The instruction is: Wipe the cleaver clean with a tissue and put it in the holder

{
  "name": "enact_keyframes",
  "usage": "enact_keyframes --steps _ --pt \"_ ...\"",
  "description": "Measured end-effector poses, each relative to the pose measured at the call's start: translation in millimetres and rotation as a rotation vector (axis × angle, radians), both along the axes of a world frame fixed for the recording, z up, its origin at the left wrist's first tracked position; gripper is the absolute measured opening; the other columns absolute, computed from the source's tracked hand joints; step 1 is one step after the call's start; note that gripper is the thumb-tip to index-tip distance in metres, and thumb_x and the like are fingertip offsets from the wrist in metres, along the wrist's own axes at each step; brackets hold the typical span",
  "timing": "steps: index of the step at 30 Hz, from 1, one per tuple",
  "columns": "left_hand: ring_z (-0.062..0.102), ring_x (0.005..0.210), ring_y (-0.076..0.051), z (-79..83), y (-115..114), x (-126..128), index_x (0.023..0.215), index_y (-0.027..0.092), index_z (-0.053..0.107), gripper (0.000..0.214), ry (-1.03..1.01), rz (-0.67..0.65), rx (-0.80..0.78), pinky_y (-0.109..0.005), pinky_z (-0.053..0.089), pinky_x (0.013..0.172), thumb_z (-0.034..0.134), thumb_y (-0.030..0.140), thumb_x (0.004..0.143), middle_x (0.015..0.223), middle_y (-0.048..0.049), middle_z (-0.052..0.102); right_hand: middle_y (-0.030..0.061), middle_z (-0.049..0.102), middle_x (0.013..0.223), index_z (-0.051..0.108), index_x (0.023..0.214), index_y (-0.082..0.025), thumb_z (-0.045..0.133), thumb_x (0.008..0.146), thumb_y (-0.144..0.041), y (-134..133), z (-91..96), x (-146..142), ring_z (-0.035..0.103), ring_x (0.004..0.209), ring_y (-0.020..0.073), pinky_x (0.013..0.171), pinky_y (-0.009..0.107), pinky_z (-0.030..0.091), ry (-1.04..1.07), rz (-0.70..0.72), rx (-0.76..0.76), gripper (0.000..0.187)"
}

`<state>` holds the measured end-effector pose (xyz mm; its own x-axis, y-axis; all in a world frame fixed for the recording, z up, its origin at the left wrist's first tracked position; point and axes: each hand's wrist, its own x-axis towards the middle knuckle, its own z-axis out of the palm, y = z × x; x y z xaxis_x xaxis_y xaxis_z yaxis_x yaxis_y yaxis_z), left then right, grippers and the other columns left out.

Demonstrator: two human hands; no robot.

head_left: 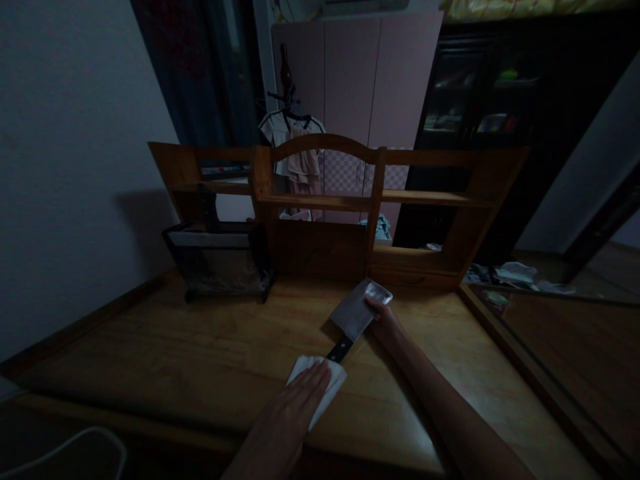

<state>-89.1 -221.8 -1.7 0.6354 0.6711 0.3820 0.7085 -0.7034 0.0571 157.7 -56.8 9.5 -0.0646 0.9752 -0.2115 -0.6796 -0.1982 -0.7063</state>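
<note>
A cleaver with a broad grey blade and a black riveted handle slants above the wooden desk. My right hand grips the blade near its far end, the thumb lying on the flat face. At the near end, my left hand presses a folded white cloth around the butt of the handle. The fingers of that hand lie together on top of the cloth. The end of the handle is hidden under cloth and fingers.
Left on the desk stands a black-framed knife holder with a dark handle sticking up. A wooden shelf unit runs along the back edge. The wall borders the left side. A white curved bar shows at lower left.
</note>
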Motion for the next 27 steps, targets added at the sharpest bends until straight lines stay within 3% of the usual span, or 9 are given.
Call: enact_keyframes --steps 3,7,11,15,21,27 --pt "0.034 0.134 -0.016 8.3 12 16 0.148 0.021 0.015 0.081 0.006 -0.015 0.019 -0.034 0.039 0.107 0.029 -0.008 0.074 0.145 -0.0062 0.038 0.0017 0.072 0.074 0.065 0.082 -0.017 0.067 0.073 -0.016 0 -2.5 1 0.067 0.065 0.0164 0.07 0.028 0.054 0.004 -0.009 0.016 0.01" --pt "0.032 0.135 -0.015 34.2 21 35 0.141 0.017 0.034 0.072 0.057 0.006 -0.048 -0.032 0.036 0.109 0.029 -0.008 0.074 0.145 -0.0055 0.038 0.0034 0.072 0.076 0.066 0.082 -0.017 0.068 0.073 -0.016 1 -3.4 1 0.067 0.066 0.0174 0.07 0.029 0.053 -0.002 0.003 0.0 0.01" --pt "0.027 0.136 -0.014 46.4 27 45 0.142 0.017 0.031 0.073 0.09 0.022 -0.074 -0.032 0.034 0.11 0.029 -0.008 0.074 0.147 -0.0052 0.033 0.0034 0.072 0.072 0.065 0.08 -0.017 0.066 0.074 -0.016 2 -2.7 1 0.067 0.063 0.0177 0.066 0.029 0.053 0.007 0.002 -0.009 0.006" --pt "0.025 0.137 -0.015 39.8 29 45 0.144 0.017 0.027 0.078 0.123 0.015 -0.083 -0.032 0.032 0.111 0.031 -0.009 0.071 0.149 -0.0059 0.029 0.0024 0.071 0.07 0.064 0.078 -0.017 0.066 0.074 -0.014 1 -1.4 1 0.066 0.061 0.0162 0.065 0.027 0.053 0.008 -0.006 -0.007 0.005" --pt "0.027 0.136 -0.015 29.7 21 33 0.147 0.019 0.021 0.074 0.096 -0.003 -0.063 -0.033 0.033 0.11 0.029 -0.007 0.078 0.148 -0.0055 0.032 0.0013 0.068 0.064 0.063 0.08 -0.019 0.066 0.073 -0.016 -3 1.6 -1 0.066 0.063 0.0195 0.065 0.032 0.053 -0.013 -0.005 0.033 0.007" --pt "0.034 0.133 -0.016 11.2 14 18 0.148 0.022 0.011 0.079 0.042 -0.024 -0.009 -0.034 0.038 0.107 0.028 -0.007 0.077 0.147 -0.0064 0.033 0.0008 0.067 0.064 0.063 0.085 -0.02 0.064 0.073 -0.019 -6 3.1 -1 0.067 0.067 0.021 0.069 0.035 0.054 -0.058 -0.005 0.038 0.012"
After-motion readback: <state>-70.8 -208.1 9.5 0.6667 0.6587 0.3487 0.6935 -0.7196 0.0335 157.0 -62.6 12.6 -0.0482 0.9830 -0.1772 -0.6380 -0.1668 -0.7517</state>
